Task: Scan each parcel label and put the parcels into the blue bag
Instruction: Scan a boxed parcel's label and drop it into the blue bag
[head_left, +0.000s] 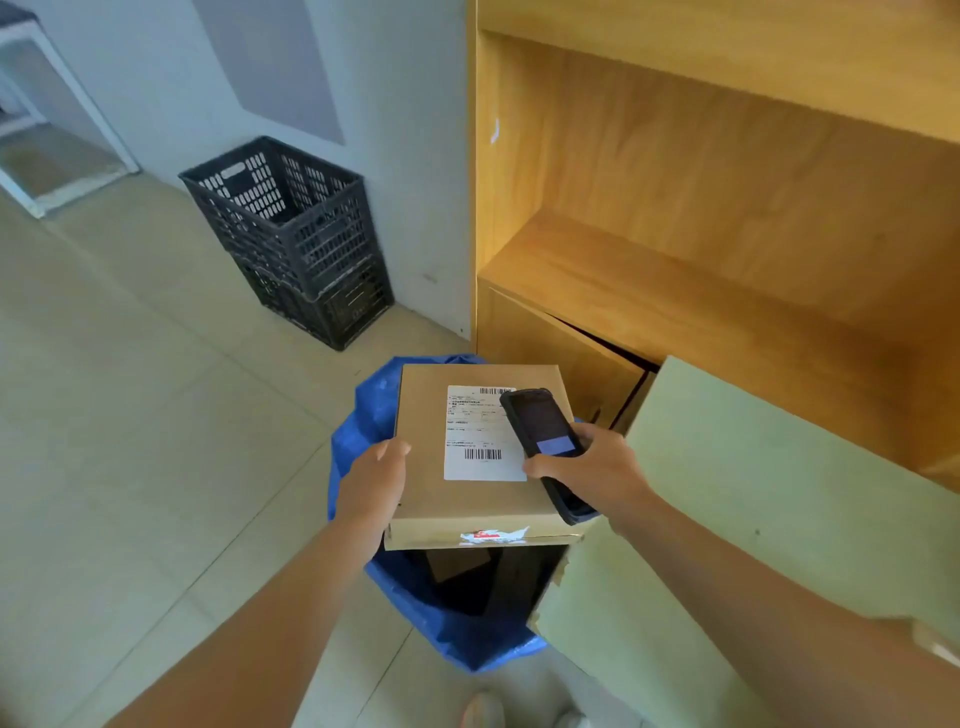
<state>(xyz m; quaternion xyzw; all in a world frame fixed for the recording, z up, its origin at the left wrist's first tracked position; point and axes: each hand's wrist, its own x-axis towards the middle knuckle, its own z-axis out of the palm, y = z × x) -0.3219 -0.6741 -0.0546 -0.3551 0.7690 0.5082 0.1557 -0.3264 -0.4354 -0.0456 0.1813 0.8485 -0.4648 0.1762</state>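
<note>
From the head camera I see my left hand (375, 475) clamped on the left edge of a brown cardboard parcel (426, 499), thumb lying on the top face and the fingers tucked under it where I cannot see them, so the box sits to the right of that hand and is carried flat with its top turned up towards me. My right hand (597, 470) is wrapped round a black handheld scanner (545, 441), fingers curled about its body at mid-length; the scanner's lower end sticks out below the hand and its head reaches up and to the left, over the right side of the parcel. A white shipping label (480, 434) lies on the parcel's top face with one barcode near its upper edge and another lower down, and the scanner's head overlaps the label's upper right corner. A torn strip of white and red tape (493, 535) shows on the box's near side. The parcel hangs directly above the open mouth of the blue bag (363, 410), which stands on the tiled floor (130, 415); I can make out dark shapes inside the bag but not what they are. A pale green board (753, 493) lies just right of my right forearm, a wooden shelf unit (701, 234) stands behind it, and a black slotted crate (291, 234) is against the wall, well apart from the bag.
</note>
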